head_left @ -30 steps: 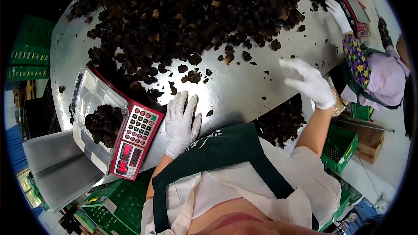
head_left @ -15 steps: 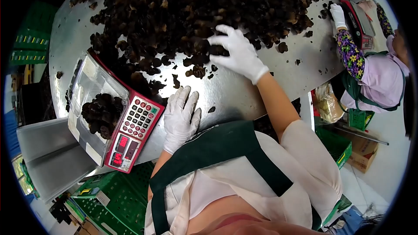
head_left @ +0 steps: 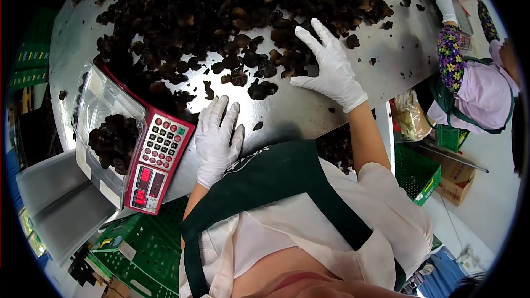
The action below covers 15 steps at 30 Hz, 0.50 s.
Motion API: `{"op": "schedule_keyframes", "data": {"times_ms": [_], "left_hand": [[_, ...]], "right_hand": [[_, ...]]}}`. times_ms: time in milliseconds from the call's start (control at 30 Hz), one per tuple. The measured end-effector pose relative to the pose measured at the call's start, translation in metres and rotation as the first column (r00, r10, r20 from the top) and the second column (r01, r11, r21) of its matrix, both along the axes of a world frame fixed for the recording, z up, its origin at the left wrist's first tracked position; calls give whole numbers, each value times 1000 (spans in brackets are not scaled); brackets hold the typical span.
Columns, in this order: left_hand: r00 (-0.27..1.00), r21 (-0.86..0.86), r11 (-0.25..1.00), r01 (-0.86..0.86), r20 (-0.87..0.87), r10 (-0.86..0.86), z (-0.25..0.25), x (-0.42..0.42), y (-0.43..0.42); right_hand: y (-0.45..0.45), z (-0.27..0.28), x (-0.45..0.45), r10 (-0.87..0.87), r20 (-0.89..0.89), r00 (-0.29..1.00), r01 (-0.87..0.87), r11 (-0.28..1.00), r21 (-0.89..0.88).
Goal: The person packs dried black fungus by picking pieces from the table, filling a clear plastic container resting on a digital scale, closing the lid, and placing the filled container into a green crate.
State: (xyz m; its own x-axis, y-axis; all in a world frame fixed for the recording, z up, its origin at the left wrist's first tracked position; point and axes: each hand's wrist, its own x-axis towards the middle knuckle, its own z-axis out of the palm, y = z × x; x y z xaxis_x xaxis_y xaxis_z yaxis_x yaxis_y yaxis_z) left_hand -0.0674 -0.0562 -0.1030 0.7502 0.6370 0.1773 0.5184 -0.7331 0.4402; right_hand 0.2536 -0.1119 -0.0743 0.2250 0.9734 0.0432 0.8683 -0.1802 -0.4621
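Note:
My right hand [head_left: 334, 72], in a white glove, is spread wide over the metal table [head_left: 381, 72] with nothing in it. Its fingertips are at the near edge of a large heap of dark wood ear mushrooms [head_left: 232, 0]. A few loose mushroom pieces [head_left: 261, 89] lie left of its thumb. Gloved as well, my left hand [head_left: 217, 143] rests flat by the table's front edge, fingers stretched out, just right of a red digital scale [head_left: 160, 149]. On that scale sits a clear plastic tub [head_left: 91, 105] holding a clump of wood ear mushrooms [head_left: 115, 142].
Stacked clear plastic containers [head_left: 61, 198] stand at the left beside the scale. Below the table are green crates [head_left: 143, 248] and another green crate [head_left: 417, 174]. A co-worker's gloved hand [head_left: 444, 5] is at the far right, near a second scale [head_left: 465, 40].
My right hand has moved right, its fingers spreading, and mushroom pieces now show left of it. My left hand stays on the table. The view has shifted slightly.

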Motion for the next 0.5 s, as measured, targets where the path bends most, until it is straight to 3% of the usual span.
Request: {"op": "schedule_keyframes", "data": {"times_ms": [67, 267, 333, 433, 500], "left_hand": [[1000, 8, 1000, 5, 13, -6, 1, 1, 0], [1000, 19, 1000, 4, 18, -5, 2, 1, 0], [1000, 24, 1000, 7, 13, -7, 2, 1, 0], [1000, 25, 1000, 7, 7, -8, 2, 1, 0], [1000, 21, 1000, 13, 3, -13, 2, 1, 0]], "right_hand": [[4, 1, -11, 33, 23, 999, -33, 999, 18], [-3, -5, -14, 8, -157, 988, 13, 991, 133], [-7, -4, -11, 32, 31, 999, -36, 986, 164], [-7, -2, -17, 79, 106, 991, -93, 987, 135], [-7, -18, -26, 89, 131, 987, -114, 972, 204]]}}
